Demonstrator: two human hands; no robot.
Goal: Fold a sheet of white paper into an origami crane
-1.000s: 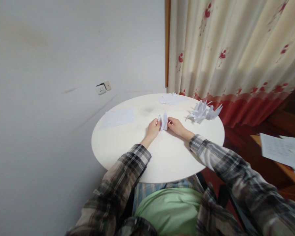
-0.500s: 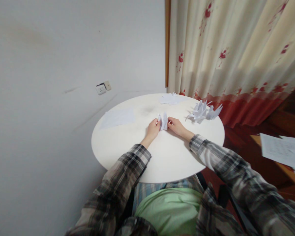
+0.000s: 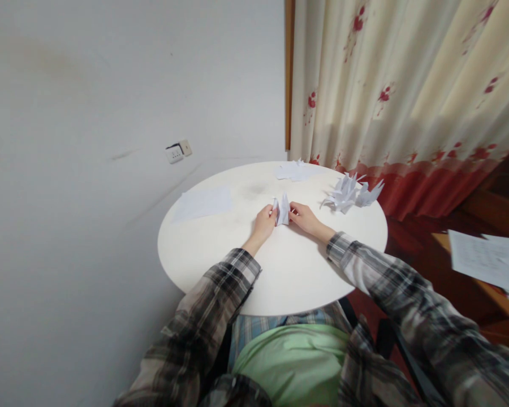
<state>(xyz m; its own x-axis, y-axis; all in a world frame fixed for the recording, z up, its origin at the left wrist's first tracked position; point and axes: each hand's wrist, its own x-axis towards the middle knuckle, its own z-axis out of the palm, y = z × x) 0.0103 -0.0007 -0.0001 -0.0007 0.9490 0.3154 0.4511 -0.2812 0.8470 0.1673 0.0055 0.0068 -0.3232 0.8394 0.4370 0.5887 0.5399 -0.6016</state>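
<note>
A small folded white paper piece (image 3: 282, 209) stands at the middle of the round white table (image 3: 220, 265). My left hand (image 3: 264, 221) pinches its left side and my right hand (image 3: 303, 217) pinches its right side. Both hands rest low on the tabletop with fingers closed on the paper. Plaid sleeves cover both forearms.
A flat white sheet (image 3: 203, 202) lies at the table's left. More paper (image 3: 294, 170) lies at the far edge, and several folded paper figures (image 3: 350, 193) sit at the right. A curtain (image 3: 398, 102) hangs behind; loose sheets (image 3: 487, 260) lie on a wooden surface at right.
</note>
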